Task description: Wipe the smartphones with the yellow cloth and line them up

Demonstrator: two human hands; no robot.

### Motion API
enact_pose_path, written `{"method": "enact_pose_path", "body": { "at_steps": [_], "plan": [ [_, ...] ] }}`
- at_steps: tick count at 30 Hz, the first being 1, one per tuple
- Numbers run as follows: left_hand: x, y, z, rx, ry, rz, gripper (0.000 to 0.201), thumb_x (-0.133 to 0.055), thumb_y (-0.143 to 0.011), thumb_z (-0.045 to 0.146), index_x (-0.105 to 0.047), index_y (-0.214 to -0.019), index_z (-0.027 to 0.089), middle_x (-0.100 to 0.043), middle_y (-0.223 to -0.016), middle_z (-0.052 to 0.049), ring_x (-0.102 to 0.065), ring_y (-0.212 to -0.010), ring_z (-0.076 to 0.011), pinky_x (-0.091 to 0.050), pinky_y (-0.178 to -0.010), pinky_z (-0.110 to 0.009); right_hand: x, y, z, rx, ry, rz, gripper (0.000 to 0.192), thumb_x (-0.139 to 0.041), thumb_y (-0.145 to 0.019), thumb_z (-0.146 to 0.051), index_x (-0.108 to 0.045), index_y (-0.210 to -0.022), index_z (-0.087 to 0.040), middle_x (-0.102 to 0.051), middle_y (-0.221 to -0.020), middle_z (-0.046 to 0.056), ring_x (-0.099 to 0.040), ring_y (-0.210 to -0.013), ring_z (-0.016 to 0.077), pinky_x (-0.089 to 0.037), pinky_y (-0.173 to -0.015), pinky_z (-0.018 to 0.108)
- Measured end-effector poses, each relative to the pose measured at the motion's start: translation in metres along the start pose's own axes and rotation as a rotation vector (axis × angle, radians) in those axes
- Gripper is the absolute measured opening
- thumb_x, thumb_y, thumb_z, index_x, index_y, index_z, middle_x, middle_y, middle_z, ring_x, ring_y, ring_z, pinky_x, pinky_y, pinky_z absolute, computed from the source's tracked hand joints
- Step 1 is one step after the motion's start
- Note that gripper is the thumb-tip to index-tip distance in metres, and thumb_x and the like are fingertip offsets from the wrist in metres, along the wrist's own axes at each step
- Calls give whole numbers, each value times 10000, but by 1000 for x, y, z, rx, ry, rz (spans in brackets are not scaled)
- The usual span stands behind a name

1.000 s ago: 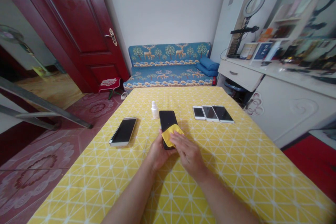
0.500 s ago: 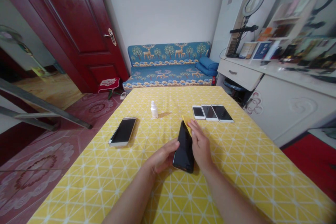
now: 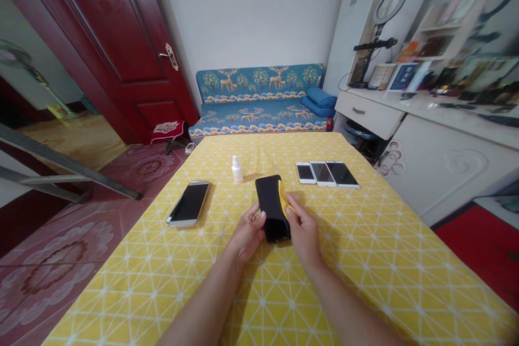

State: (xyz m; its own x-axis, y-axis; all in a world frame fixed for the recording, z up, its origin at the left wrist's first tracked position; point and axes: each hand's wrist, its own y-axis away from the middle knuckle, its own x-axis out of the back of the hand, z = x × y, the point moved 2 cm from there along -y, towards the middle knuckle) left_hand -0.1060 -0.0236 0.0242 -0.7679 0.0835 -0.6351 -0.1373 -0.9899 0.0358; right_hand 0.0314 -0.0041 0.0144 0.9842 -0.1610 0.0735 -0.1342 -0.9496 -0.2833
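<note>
A black smartphone (image 3: 271,208) is held above the table, its dark glossy face turned up toward me. My left hand (image 3: 248,231) grips its left edge, thumb on the front. On the right edge, my right hand (image 3: 302,224) pinches a yellow cloth (image 3: 283,198) that lies along the phone's side and partly over its face. The fingers beneath the phone are hidden. Beyond the phone, slightly left, a small white spray bottle (image 3: 237,171) stands upright on the table.
The table wears a yellow patterned tablecloth (image 3: 174,275). Stacked phones (image 3: 190,203) lie at left. At right, a small white phone (image 3: 305,173), a middle one (image 3: 323,173) and a larger one (image 3: 343,173) lie side by side. A blue sofa (image 3: 259,102) stands behind.
The phone has turned to face me more squarely and shifted slightly left and away. My right hand with the cloth has moved down along its right edge.
</note>
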Motion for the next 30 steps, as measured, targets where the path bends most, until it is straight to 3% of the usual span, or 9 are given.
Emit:
{"method": "enact_pose_path", "body": {
  "at_steps": [7,12,15,17,20,25,30],
  "plan": [
    [-2,-4,4,-200,75,208,626,-685,-766,107,-493,-1345,248,-702,-1144,-38,-628,-1106,-171,-462,-964,-262,-9,8,-6,-20,-17,1,442,-585,-850,-405,-660,-1209,-158,-676,-1195,118,-654,-1091,285,-523,-934,439],
    [-6,-4,5,-295,165,228,667,-687,-766,120,-469,-1371,298,-665,-1231,-21,-550,-1230,-176,-402,-1049,-269,-15,13,-9,-76,-122,31,424,-608,-833,-444,-693,-1143,-167,-686,-1188,117,-638,-1109,273,-508,-939,413],
    [-4,-5,6,-335,181,210,632,-689,-771,135,-491,-1354,280,-653,-1253,-33,-526,-1257,-193,-399,-1056,-284,-17,20,-10,-108,-152,25,349,-552,-865,-480,-713,-896,-172,-736,-892,72,-676,-832,219,-532,-713,325],
    [-3,-7,6,-337,198,215,608,-681,-774,123,-509,-1333,286,-652,-1255,-26,-532,-1247,-188,-416,-1035,-269,-20,26,-10,-158,-141,1,387,-524,-871,-509,-615,-685,-182,-614,-620,2,-565,-581,154,-441,-530,261],
    [0,-8,5,-325,247,275,586,-688,-760,106,-539,-1290,306,-672,-1213,-3,-576,-1184,-157,-440,-992,-225,-28,33,-11,-181,-118,-67,440,-529,-845,-531,-444,-564,-203,-398,-514,-56,-381,-485,100,-309,-464,229],
    [3,-8,4,-339,284,292,553,-763,-704,154,-592,-1216,276,-724,-1050,-5,-650,-1030,-148,-480,-933,-220,-37,36,-8,-174,-48,-168,440,-517,-826,-525,-398,-542,-210,-341,-498,-64,-326,-478,94,-260,-462,230],
    [2,-6,1,-264,259,238,485,-765,-707,173,-624,-1166,243,-732,-927,-17,-679,-875,-167,-528,-822,-251,-35,38,-12,-99,35,-199,287,-545,-849,-416,-585,-721,-161,-571,-607,-3,-503,-555,140,-359,-527,242]
  ]
}}
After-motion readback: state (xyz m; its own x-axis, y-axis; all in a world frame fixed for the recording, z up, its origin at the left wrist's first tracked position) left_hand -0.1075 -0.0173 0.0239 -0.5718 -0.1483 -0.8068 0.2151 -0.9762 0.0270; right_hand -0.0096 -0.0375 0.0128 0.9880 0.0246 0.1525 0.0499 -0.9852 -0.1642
